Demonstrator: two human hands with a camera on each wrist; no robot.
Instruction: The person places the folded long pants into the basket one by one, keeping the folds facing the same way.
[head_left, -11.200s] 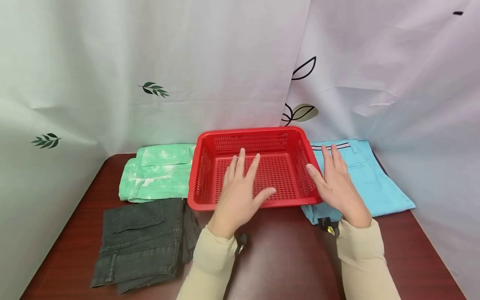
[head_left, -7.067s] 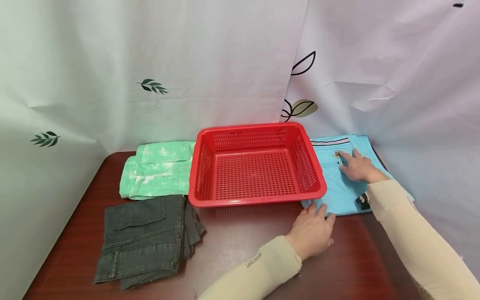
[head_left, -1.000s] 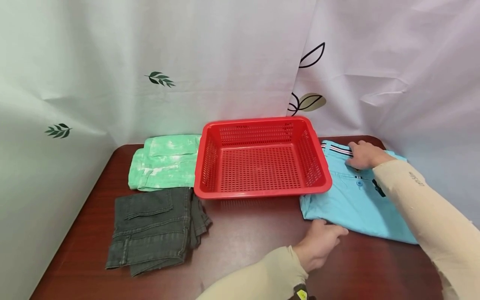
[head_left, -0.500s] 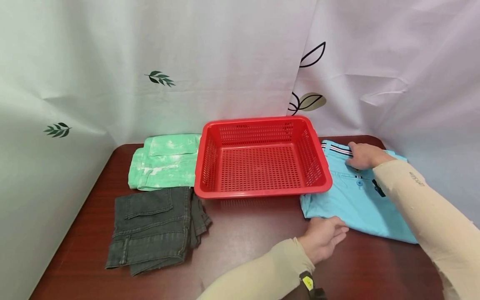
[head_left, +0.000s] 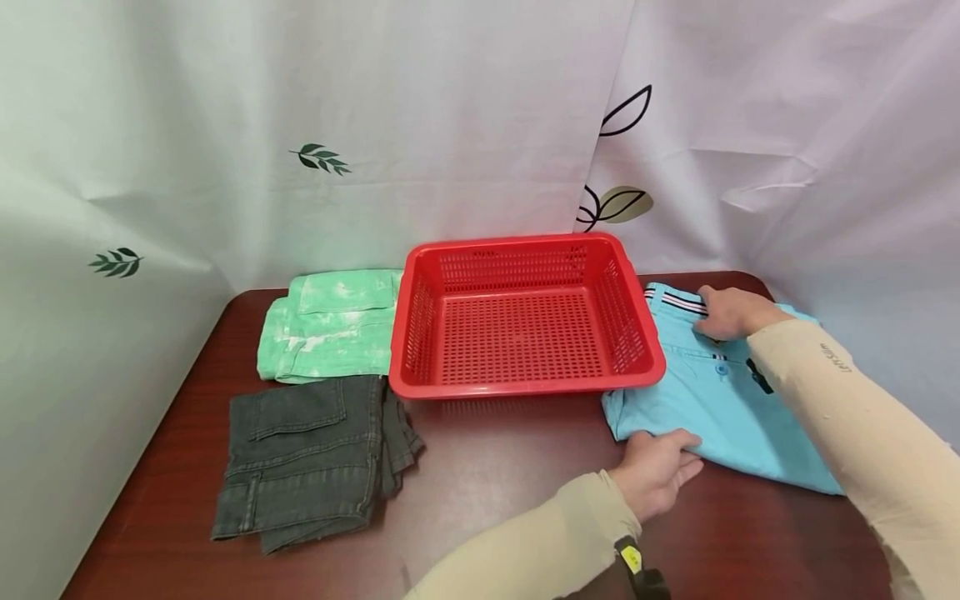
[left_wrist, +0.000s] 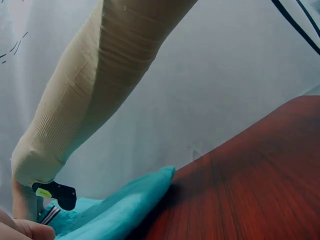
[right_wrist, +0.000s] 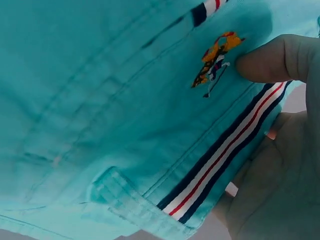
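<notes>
Since about seven seconds earlier, the person's right hand [head_left: 735, 312] had moved from the pocket area to the waist of the folded light-blue cloth trousers [head_left: 727, 421], which had shifted nearer, baring the back right corner of the red-brown, wood-grained tabletop [head_left: 487, 467]. The trousers lay along the tabletop's right edge, smooth and softly creased, with a navy, white and red striped band [right_wrist: 227, 149] at the waist and a raised, multicoloured embroidered motif [right_wrist: 212, 59] below it.

The right hand gripped that waist, thumb on the outer face near the motif, fingers beneath. The left hand [head_left: 657, 475] pinched the trousers' near edge, thumb above the cloth and fingers under it; how firmly could not be told. Each arm wore a cream fabric sleeve.

There was one rigid red plastic basket [head_left: 525, 387], rectangular with rounded corners and slotted walls, midway along the back edge. Three folded garments were in view: the trousers; one mottled green-and-white garment [head_left: 330, 333] by the back left corner, its side meeting the basket's outline; and one dark grey, denim-like garment [head_left: 307, 467] with visible stitching, nearer along the left edge. White, leaf-printed sheeting [head_left: 412, 92] hung behind in loose folds.
</notes>
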